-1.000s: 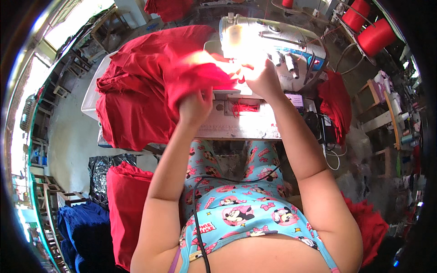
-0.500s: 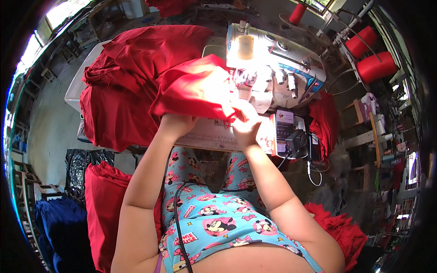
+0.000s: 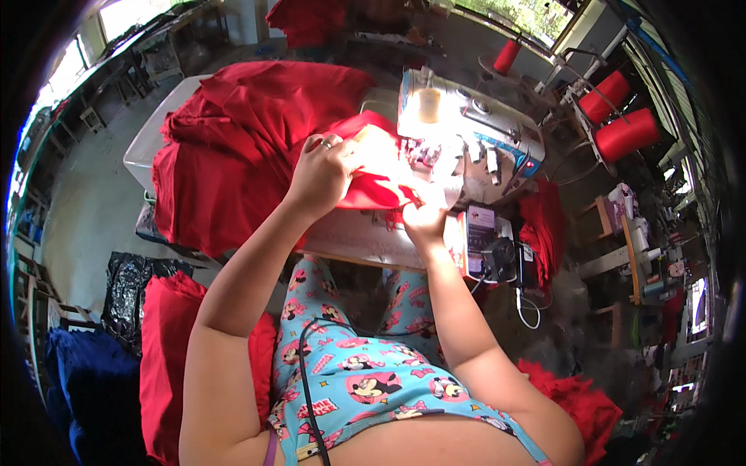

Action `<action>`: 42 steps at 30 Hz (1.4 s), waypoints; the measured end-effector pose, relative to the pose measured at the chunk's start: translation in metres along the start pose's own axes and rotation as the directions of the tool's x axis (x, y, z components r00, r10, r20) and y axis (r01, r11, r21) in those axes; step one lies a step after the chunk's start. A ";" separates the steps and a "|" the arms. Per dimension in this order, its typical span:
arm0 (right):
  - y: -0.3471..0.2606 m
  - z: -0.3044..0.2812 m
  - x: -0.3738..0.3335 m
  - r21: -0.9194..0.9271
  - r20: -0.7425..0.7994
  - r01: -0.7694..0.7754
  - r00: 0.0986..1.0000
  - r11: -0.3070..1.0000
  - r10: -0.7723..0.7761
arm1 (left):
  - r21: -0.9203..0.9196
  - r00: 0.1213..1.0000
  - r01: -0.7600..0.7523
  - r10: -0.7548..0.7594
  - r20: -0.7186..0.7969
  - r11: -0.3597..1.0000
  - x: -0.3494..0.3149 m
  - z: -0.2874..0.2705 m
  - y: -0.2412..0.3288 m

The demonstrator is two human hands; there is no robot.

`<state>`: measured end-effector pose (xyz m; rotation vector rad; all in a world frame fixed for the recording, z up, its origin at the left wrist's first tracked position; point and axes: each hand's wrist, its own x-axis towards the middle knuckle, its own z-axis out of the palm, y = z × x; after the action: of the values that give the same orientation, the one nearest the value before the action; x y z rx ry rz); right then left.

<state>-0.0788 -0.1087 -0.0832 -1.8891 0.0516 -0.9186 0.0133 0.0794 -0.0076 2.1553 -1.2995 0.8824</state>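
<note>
A piece of red cloth [image 3: 377,193] stretches between my hands in front of the sewing machine [image 3: 505,128], brightly lit near the needle area. My left hand [image 3: 320,175], with a ring on one finger, is curled down over the cloth and grips it. At the cloth's right front edge, my right hand [image 3: 427,223] pinches it close to the machine's foot. The glare washes out the needle and the fingertips there. A large heap of red fabric [image 3: 233,132] lies left of my left hand and meets the held piece.
A white plastic bin [image 3: 148,151] sits under the heap. Right of my right hand are a small box [image 3: 480,237] and a black device [image 3: 497,260] with a cable. Red thread cones [image 3: 628,134] stand at far right. More red fabric [image 3: 171,365] and dark blue fabric [image 3: 93,396] lie at lower left.
My left hand has moved from the cloth's near edge up and away from me, onto its top. My right hand still pinches the edge near the machine. The whole view has shifted slightly.
</note>
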 end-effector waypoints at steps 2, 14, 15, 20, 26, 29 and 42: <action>-0.017 -0.017 0.002 0.032 -0.071 -0.037 0.997 0.999 0.039 | -0.139 0.996 0.053 -0.043 0.076 0.989 0.020 0.003 -0.015; 0.010 0.002 0.042 -0.102 -0.039 0.246 0.967 0.964 -0.251 | -0.459 0.913 0.369 -0.222 0.342 0.808 0.055 -0.040 0.037; 0.003 0.005 0.041 -0.125 -0.062 0.280 0.955 0.952 -0.289 | -0.406 0.900 0.295 -0.108 0.422 0.865 0.038 -0.040 0.034; -0.061 0.018 0.044 -0.265 -0.108 0.560 0.792 0.785 -0.601 | 0.207 0.970 0.227 -0.240 0.037 0.952 -0.002 0.006 0.018; -0.090 0.011 0.034 -0.218 -0.186 0.518 0.810 0.827 -0.556 | -0.230 0.825 0.031 -0.155 -0.544 0.973 -0.010 0.037 0.063; -0.098 0.012 0.035 -0.182 -0.278 0.491 0.805 0.852 -0.524 | -0.495 0.792 0.136 -0.395 -0.466 0.858 -0.006 0.047 0.066; -0.074 -0.069 0.083 0.201 0.912 -0.354 0.408 0.913 -0.042 | -0.448 0.980 0.182 -0.199 0.009 0.875 0.070 -0.012 -0.002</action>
<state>-0.0877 -0.1580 0.0377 -1.7340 -0.5678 0.3501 0.0356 0.0462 0.0514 1.8485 -1.1149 0.4800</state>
